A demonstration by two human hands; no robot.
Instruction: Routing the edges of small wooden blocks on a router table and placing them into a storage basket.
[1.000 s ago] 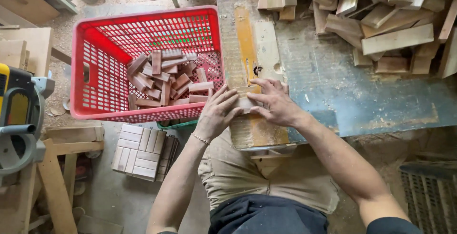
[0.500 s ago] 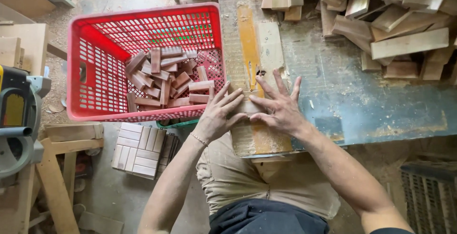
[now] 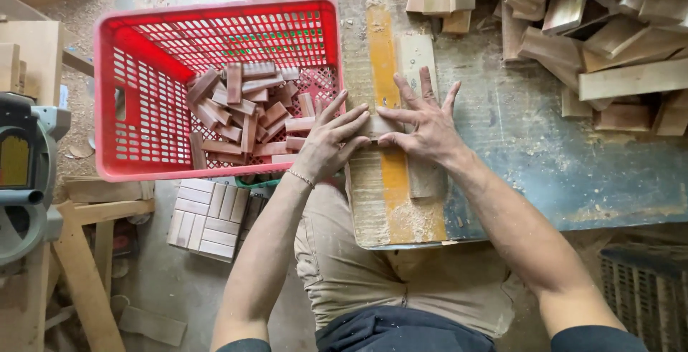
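My left hand [image 3: 328, 143] reaches over the near right corner of the red plastic crate [image 3: 115, 101]. Its fingertips rest on a small wooden block [image 3: 374, 124] lying on the yellow stripe of the workbench [image 3: 530, 158]. My right hand [image 3: 424, 126] lies flat with fingers spread on a narrow pale wooden strip [image 3: 417, 55] that runs along the bench, and its thumb touches the same block. The crate holds several short reddish-brown wood offcuts [image 3: 240, 112].
A heap of cut wood pieces [image 3: 609, 30] fills the back right of the bench. A mitre saw [image 3: 25, 173] stands at the left on a wooden frame. A panel of joined wood tiles [image 3: 208, 212] lies on the floor under the crate. Sawdust covers bench and floor.
Both hands have slid along the bench away from my body. The right hand's fingers have spread out flat on the strip.
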